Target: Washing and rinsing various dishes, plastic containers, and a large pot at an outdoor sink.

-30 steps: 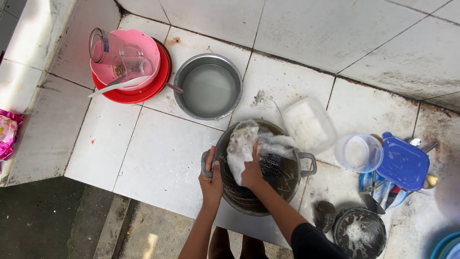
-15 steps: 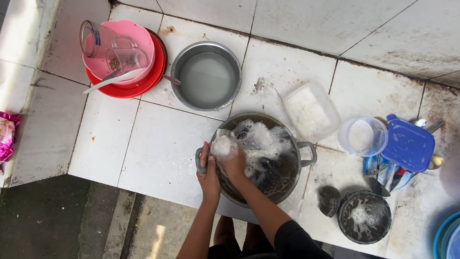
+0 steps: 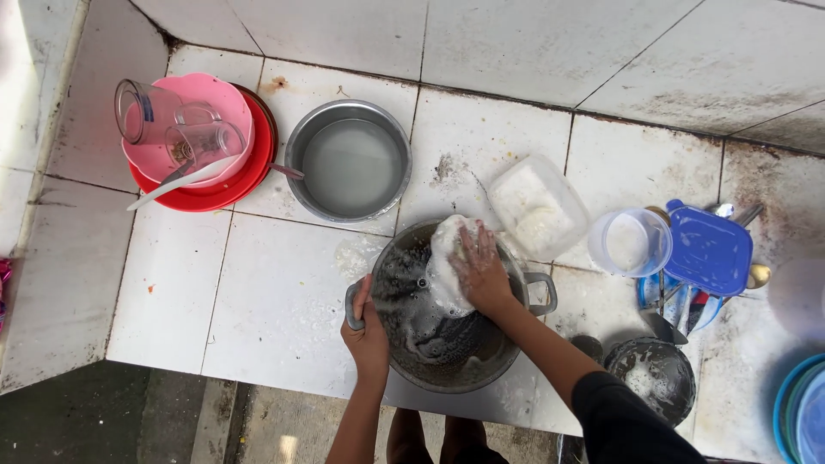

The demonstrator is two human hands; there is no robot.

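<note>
We count two metal pots: the soapy pot (image 3: 430,335) at six o'clock and a water-filled pot (image 3: 348,161) at eleven. Two clear glass cups (image 3: 172,125) sit at ten, two clear plastic containers (image 3: 540,206) at two, plus one blue lid (image 3: 709,249).

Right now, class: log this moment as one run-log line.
left hand: grips pot handle | right hand: presses soapy sponge inside pot | nearby: water bowl
</note>
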